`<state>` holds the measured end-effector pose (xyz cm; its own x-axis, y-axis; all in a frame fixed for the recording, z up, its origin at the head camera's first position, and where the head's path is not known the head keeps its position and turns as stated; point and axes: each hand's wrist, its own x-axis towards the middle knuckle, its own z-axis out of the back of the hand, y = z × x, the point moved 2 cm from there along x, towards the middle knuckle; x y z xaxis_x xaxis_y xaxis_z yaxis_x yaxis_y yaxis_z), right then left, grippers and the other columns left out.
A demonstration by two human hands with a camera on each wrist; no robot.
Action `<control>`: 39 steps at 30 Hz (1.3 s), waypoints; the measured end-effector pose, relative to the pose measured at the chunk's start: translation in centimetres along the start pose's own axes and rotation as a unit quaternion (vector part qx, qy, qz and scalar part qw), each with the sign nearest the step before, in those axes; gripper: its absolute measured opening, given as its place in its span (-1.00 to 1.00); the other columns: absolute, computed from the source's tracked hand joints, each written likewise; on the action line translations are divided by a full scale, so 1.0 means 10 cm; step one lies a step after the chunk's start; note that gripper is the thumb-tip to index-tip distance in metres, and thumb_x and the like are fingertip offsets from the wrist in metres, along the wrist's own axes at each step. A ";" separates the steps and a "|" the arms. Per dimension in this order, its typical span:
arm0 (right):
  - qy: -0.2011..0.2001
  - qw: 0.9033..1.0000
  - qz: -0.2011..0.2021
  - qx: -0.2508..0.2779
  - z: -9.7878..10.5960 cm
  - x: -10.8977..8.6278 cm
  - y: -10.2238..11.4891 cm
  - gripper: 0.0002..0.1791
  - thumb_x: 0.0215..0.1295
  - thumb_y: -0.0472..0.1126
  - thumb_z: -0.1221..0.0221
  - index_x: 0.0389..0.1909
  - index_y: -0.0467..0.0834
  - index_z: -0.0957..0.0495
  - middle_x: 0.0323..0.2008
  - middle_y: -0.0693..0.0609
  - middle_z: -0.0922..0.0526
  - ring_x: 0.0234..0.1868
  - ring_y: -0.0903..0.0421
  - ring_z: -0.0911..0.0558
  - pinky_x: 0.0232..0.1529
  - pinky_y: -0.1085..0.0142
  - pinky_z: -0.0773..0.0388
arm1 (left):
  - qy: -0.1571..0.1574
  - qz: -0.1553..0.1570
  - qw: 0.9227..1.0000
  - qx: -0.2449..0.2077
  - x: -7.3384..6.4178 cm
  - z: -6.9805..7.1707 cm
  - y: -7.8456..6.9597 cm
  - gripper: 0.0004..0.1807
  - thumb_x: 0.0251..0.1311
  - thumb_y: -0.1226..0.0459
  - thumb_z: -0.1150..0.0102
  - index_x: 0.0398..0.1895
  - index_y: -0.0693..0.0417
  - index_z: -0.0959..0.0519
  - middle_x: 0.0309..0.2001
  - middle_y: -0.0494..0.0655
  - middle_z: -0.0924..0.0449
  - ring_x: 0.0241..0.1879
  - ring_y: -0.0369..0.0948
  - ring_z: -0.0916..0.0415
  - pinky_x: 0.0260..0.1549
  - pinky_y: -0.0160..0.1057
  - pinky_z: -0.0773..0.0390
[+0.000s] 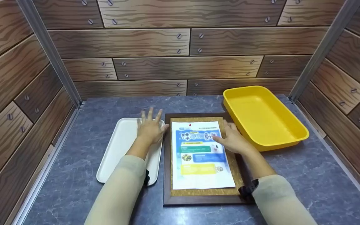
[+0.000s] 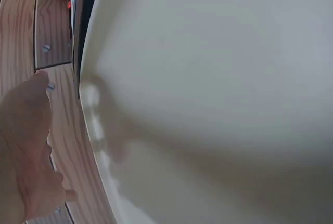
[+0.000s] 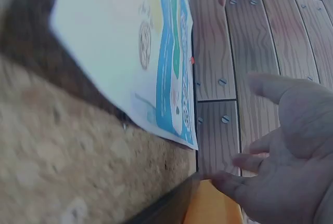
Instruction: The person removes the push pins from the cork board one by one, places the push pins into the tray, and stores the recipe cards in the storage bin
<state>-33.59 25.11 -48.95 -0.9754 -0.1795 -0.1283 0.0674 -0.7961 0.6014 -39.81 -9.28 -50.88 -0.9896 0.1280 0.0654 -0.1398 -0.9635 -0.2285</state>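
A framed corkboard lies flat on the table, bearing a printed sheet with blue, green and yellow blocks. A red pushpin sits at the sheet's top edge. Left of the board is a shallow white tray. My left hand is over the tray's upper right part, fingers spread and holding nothing. In the left wrist view its shadow falls across the tray. My right hand hovers at the board's right side, fingers extended, thumb overlapping the sheet in the head view. The right wrist view shows its palm holding nothing.
A deeper yellow tray stands at the back right, close to the board's upper right corner. Wood-patterned walls enclose the grey marbled table at the back and both sides. Each wrist wears a dark band.
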 end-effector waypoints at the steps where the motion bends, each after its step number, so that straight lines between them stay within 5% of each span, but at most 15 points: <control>1: 0.009 1.000 -0.007 0.010 -0.01 -0.01 -0.01 0.16 0.58 0.16 -0.21 0.74 -0.34 0.31 0.67 -0.50 0.12 0.66 -0.48 -0.15 0.65 -0.34 -0.13 | -0.008 -0.011 1.000 -0.007 0.02 0.00 -0.04 -0.15 0.60 -0.27 0.07 0.80 -0.25 0.01 0.77 0.18 0.04 0.73 0.33 0.05 0.63 0.40 -0.09; 8: 0.041 0.998 -0.033 0.037 -0.09 -0.05 -0.14 0.03 0.50 0.07 -0.33 0.68 -0.41 -0.05 0.47 -0.50 -0.21 0.46 -0.40 -0.39 0.54 -0.25 -0.38 | -0.018 -0.067 0.992 -0.106 0.07 0.00 -0.38 -0.38 0.51 0.09 -0.28 0.54 0.01 -0.39 0.47 0.16 -0.47 0.47 0.16 -0.38 0.51 0.19 -0.37; 13: 0.049 0.996 -0.026 0.067 -0.12 -0.03 -0.23 0.01 0.44 0.00 -0.42 0.67 -0.37 -0.13 0.24 -0.32 -0.39 0.18 -0.13 -0.46 0.23 0.02 -0.52 | 0.007 -0.088 0.982 -0.166 0.08 -0.06 -0.58 -0.54 0.45 0.23 -0.31 0.35 0.02 -0.49 0.38 0.10 -0.54 0.43 0.11 -0.46 0.49 0.09 -0.45; 20: 0.029 0.996 -0.024 0.078 -0.15 -0.01 -0.30 -0.01 0.31 -0.06 -0.53 0.60 -0.38 -0.28 0.20 -0.27 -0.43 0.12 -0.07 -0.48 0.19 0.09 -0.52 | 0.048 -0.095 0.966 -0.234 0.13 -0.16 -0.76 -0.51 0.44 0.31 -0.32 0.39 0.07 -0.50 0.40 0.12 -0.53 0.49 0.10 -0.46 0.53 0.05 -0.45; 26: 0.031 0.993 -0.025 0.112 -0.15 -0.01 -0.33 -0.08 0.33 -0.16 -0.51 0.59 -0.32 -0.28 0.16 -0.20 -0.42 0.05 -0.02 -0.44 0.05 0.19 -0.49 | 0.061 -0.089 0.959 -0.261 0.21 -0.24 -0.80 -0.52 0.42 0.33 -0.35 0.37 0.14 -0.55 0.34 0.16 -0.59 0.35 0.07 -0.57 0.46 0.04 -0.50; 39: 0.048 0.983 0.004 0.177 -0.11 -0.04 -0.36 -0.09 0.33 -0.37 -0.40 0.63 -0.24 -0.18 -0.26 -0.01 -0.53 -0.31 0.11 -0.48 -0.33 0.35 -0.43 | 0.103 -0.095 0.958 -0.251 0.40 -0.32 -0.76 -0.55 0.44 0.31 -0.34 0.37 0.06 -0.63 0.36 0.16 -0.59 0.43 0.09 -0.51 0.51 0.06 -0.46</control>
<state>-33.20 27.41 -51.93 -0.9495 -0.2520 -0.1868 -0.0198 -0.5462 0.8374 -42.79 -0.71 -51.97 -0.9229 0.3838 -0.0298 -0.2654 -0.6903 -0.6731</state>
